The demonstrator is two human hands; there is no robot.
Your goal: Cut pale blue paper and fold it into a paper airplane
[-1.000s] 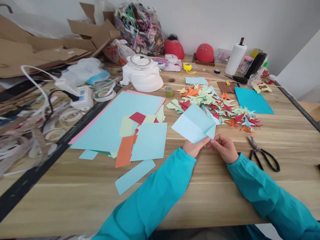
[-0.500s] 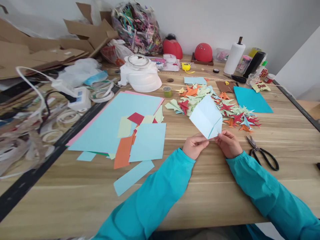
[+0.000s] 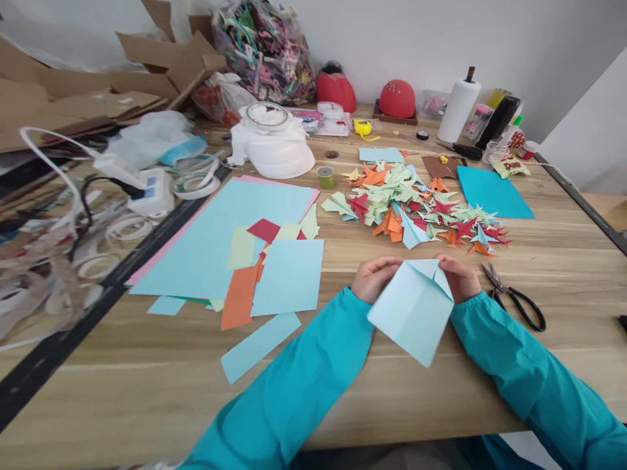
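Observation:
A light blue sheet of paper (image 3: 415, 314), creased and partly folded at its far edge, is held above the wooden table. My left hand (image 3: 375, 279) pinches its upper left corner. With closed fingers, my right hand (image 3: 459, 278) grips the upper right side by a small triangular fold; some fingertips of both hands are hidden behind the paper. Just beyond lies a heap of folded paper cranes (image 3: 392, 189) in green, orange, red and blue. Black-handled scissors (image 3: 514, 297) rest to the right of my right hand.
To the left lie a large stack of coloured sheets (image 3: 196, 254), a blue square (image 3: 290, 277), an orange strip (image 3: 239, 297) and a blue strip (image 3: 261, 347). A spool (image 3: 326, 177) and a turquoise sheet (image 3: 494, 192) sit further back. Cables and a power strip (image 3: 151, 194) clutter the left side.
The blue paper has been turned round and brought nearer, so its folded end is now at the far edge and its flat part hangs towards me. Both hands still hold it.

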